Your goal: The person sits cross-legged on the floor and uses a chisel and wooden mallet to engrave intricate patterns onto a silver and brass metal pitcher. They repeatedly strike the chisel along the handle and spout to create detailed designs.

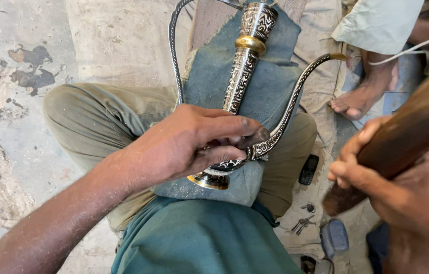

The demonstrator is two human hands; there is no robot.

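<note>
The left hand [194, 144] is pinching a small tool against the engraved metal ewer [245, 76] lying on the denim pad's [270, 86] near edge across the lap. The right hand [407, 187] is gripping a wooden mallet [402, 137]. The ewer looks stiff, heavy and slippery; its neck seems the best place to hold.

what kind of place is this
Probably a small floor-level metalcraft workshop. The left hand steadies an engraved metal ewer on a dusty cloth pad over the lap, the right hand grips a wooden mallet, and the concrete floor is stained.
</note>
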